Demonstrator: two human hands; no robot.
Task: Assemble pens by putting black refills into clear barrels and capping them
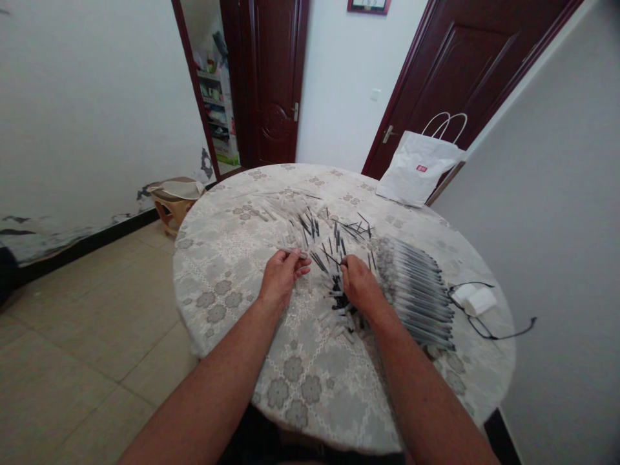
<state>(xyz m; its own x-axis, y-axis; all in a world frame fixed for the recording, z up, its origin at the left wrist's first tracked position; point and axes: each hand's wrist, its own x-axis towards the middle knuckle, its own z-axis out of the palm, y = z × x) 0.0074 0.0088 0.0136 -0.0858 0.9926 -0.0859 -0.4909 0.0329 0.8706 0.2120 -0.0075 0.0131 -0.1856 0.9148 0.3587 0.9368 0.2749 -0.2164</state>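
Note:
Both my hands rest on a round table (pixel 232 258) covered with a floral cloth. My left hand (pixel 282 275) has its fingers pinched round a thin clear tube. My right hand (pixel 357 281) is closed over a slim black stick at the edge of a loose pile of black pieces (pixel 339 298). More black sticks and clear tubes (pixel 310 226) lie scattered beyond my hands. To the right of my right hand lies a neat row of assembled clear-and-black pens (pixel 419 290).
A white paper bag (pixel 416 169) leans at the table's far right edge. A white block with a black cable (pixel 477 300) lies at the right. A low stool (pixel 172 200) stands by the left wall. Dark doors (pixel 276 84) are behind.

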